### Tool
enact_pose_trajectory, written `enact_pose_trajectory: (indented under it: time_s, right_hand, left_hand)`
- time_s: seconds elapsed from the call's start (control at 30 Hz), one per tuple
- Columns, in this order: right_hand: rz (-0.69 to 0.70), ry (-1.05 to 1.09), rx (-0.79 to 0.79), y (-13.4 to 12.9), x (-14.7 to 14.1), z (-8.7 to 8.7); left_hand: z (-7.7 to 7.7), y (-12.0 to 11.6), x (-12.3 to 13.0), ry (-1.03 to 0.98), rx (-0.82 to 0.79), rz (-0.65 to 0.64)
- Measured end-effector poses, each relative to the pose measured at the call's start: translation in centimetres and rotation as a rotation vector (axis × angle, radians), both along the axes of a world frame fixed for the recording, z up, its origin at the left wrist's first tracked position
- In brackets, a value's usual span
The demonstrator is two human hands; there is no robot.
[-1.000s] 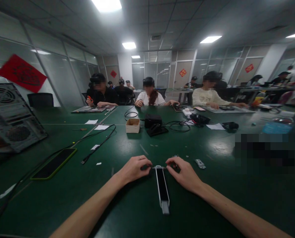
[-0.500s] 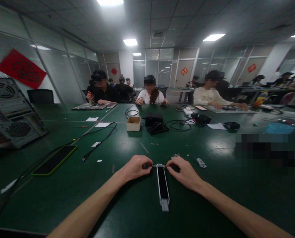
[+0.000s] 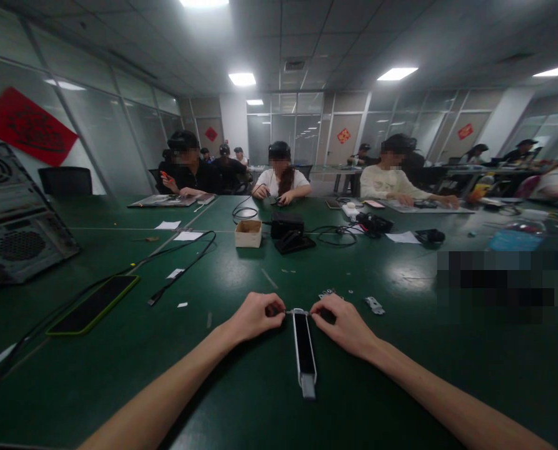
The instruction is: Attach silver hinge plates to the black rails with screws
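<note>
On the green table in front of me lies a long, narrow device with a white frame, a black face and a grey near end. At its far end, my left hand is closed in a pinch on a small thin metal piece that sticks out sideways. From the other side my right hand pinches at the same end, its fingertips closed by the device's edge; whatever they hold is too small to make out. Several small metal parts lie just beyond my right hand, with a silver bracket-like part to their right.
A phone with a green edge and a black cable lie to the left, near a computer case. Further back are a small open box and a black device. Co-workers sit across the table.
The view has turned slightly right, so everything sits further left. My hands keep their pinch at the device's end. Across the table, the middle co-worker's hands have come closer together.
</note>
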State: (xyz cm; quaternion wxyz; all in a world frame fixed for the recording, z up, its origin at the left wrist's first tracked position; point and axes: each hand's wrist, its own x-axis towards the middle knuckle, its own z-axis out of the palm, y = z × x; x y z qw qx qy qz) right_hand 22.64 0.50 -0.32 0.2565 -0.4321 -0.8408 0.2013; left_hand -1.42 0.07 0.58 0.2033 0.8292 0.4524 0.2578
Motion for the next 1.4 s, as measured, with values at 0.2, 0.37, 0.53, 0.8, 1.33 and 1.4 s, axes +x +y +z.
enact_pose_trajectory:
  time_s: [0.2, 0.37, 0.53, 0.8, 1.33, 1.4]
  right_hand:
    - [0.023, 0.016, 0.023, 0.1, 0.0, 0.0]
    - [0.037, 0.017, 0.077, 0.0, -0.3, -0.1]
    - [0.055, -0.019, 0.199, 0.5, 0.6, 0.7]
    - [-0.056, -0.189, 0.333, 3.0, 5.0, 1.7]
    - [-0.41, -0.246, 0.291, 4.3, 5.5, 2.4]
    - [-0.472, -0.373, 0.299, 4.7, 7.1, 3.1]
  left_hand:
    - [-0.1, -0.2, 0.4, 0.034, 0.033, -0.039]
    - [0.1, -0.4, 0.9, 0.092, 0.043, -0.027]
    - [0.4, -0.6, 0.9, 0.11, 0.058, -0.053]
    - [0.0, -0.2, 0.3, 0.165, 0.224, -0.05]
    - [-0.3, 0.1, -0.5, 0.228, 0.217, 0.0]
    - [-0.2, -0.1, -0.3, 0.248, 0.188, -0.007]
